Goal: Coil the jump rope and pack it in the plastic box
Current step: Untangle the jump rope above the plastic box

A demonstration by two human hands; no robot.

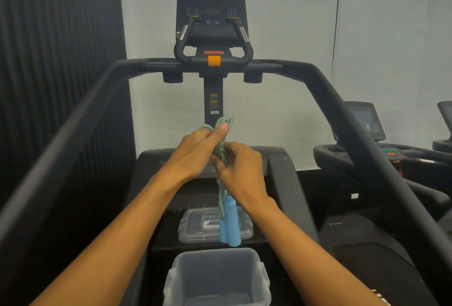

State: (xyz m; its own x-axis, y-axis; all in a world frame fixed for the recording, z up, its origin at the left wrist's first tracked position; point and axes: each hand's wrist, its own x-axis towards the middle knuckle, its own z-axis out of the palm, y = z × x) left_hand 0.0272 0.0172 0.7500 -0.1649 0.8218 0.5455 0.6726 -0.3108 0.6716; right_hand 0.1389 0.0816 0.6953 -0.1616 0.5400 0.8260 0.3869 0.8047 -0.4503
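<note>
Both hands hold a green-blue braided jump rope [222, 151] in front of me, above a treadmill deck. My left hand [198, 151] grips the looped top of the bundle, thumb pressed against the loops. My right hand [241, 166] curls round the strands just below. Two light blue handles [228, 222] hang down from the bundle under my right wrist. A clear plastic box [217, 278] stands open below, near the bottom edge. Its clear lid [193, 227] lies flat just beyond it.
The box and lid sit on the black treadmill deck [166, 237]. Its black side rails [80, 122] run along both sides of my arms, and the console [211, 17] stands ahead. More treadmills [381, 149] stand to the right.
</note>
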